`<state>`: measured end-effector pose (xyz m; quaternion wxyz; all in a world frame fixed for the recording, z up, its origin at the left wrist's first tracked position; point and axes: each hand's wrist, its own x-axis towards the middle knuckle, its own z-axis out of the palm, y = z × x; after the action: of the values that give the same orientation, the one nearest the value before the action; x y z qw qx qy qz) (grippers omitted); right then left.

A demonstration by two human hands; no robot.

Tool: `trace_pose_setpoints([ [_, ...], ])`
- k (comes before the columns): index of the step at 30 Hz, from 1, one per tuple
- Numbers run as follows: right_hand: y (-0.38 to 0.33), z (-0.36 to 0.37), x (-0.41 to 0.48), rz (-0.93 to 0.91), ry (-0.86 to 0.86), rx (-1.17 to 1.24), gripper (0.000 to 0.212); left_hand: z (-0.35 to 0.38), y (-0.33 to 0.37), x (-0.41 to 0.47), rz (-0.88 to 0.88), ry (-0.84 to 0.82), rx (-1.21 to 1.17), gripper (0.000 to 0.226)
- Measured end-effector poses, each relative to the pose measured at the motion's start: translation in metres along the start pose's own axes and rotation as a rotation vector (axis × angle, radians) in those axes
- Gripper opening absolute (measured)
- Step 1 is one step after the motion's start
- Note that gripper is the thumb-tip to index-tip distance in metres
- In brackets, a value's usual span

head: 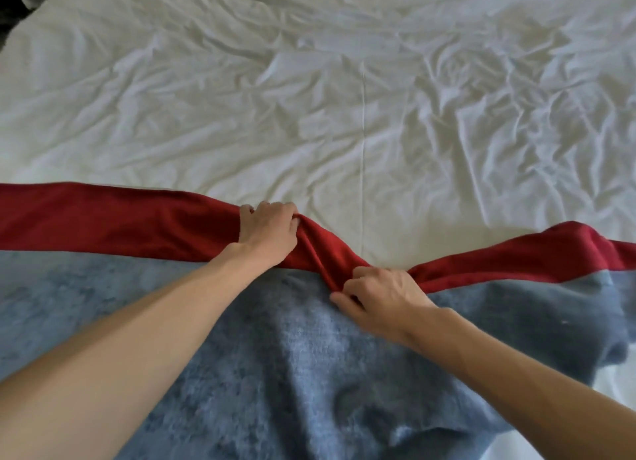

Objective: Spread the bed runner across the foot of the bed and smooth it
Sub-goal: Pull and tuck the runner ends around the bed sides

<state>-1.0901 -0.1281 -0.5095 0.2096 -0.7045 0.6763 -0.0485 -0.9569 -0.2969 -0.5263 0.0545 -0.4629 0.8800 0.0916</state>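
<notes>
- The bed runner lies across the foot of the bed, its red band bunched at the middle.
- Left hand and right hand both pinch that red fold.
- Risk: uneven pulling could drag the runner crooked.

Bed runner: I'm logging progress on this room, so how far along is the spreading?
Done: the bed runner already lies across the white sheet, its red band flat at the left. In hand: the left hand and right hand both grip the red band where it bunches in the middle. Left: pulling that bunch straight, then smoothing the rumpled blue part near the right edge.
</notes>
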Motion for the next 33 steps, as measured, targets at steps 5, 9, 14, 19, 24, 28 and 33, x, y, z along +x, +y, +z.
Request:
trace_pose_setpoints([
  [5,0.035,-0.016,0.027,0.264,-0.032,0.007,0.029,-0.014,-0.007,0.001,0.233,-0.187,-0.153,0.021],
  [9,0.050,-0.018,0.032,0.284,-0.354,-0.036,0.026,-0.018,-0.006,0.004,0.328,-0.309,-0.116,0.029],
  [14,0.061,-0.022,0.037,0.327,-0.103,0.038,0.013,-0.022,0.002,0.011,0.191,-0.337,-0.387,0.028],
  [19,0.078,-0.050,0.054,0.338,0.326,0.035,0.016,-0.021,0.009,0.027,0.174,0.006,-0.222,0.025],
  [24,0.095,-0.038,0.058,0.456,0.161,0.028,0.020,-0.007,0.010,0.035,0.159,-0.026,-0.094,0.040],
  [28,0.115,-0.032,0.039,0.440,-0.083,0.038,0.033,-0.006,0.008,0.037,0.160,0.065,-0.202,0.023],
  [33,0.121,-0.023,0.031,0.418,-0.196,-0.069,0.012,0.001,0.009,0.040,0.245,0.046,-0.035,0.019],
])
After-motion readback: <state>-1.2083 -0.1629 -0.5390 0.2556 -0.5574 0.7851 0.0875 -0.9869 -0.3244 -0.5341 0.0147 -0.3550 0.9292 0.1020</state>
